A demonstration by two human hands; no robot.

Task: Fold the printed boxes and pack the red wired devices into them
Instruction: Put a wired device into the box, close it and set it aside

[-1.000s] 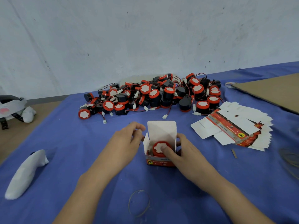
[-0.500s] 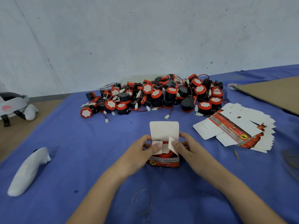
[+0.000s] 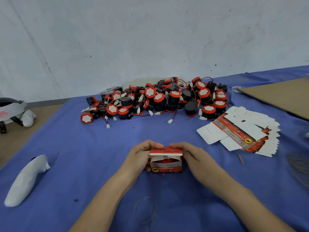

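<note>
A small red printed box (image 3: 165,167) stands on the blue cloth in front of me with a red device partly visible inside. Its side flaps are folded in and its top lid is bent down, almost level, with a gap left at the front. My left hand (image 3: 139,155) grips the box's left side, fingers curled over the lid's back edge. My right hand (image 3: 192,154) grips the right side the same way. A heap of red and black wired devices (image 3: 160,99) lies behind. A fanned stack of flat printed boxes (image 3: 240,131) lies at the right.
A white cloth-like object (image 3: 25,180) lies at the left on the blue cloth (image 3: 66,139). A wire ring (image 3: 144,210) lies near me. A brown cardboard sheet (image 3: 280,96) covers the far right. A white headset (image 3: 11,109) sits off the table at the left.
The device went into the box, both hands folded in the side flaps, and the upright white lid has now been bent forward and down over the opening.
</note>
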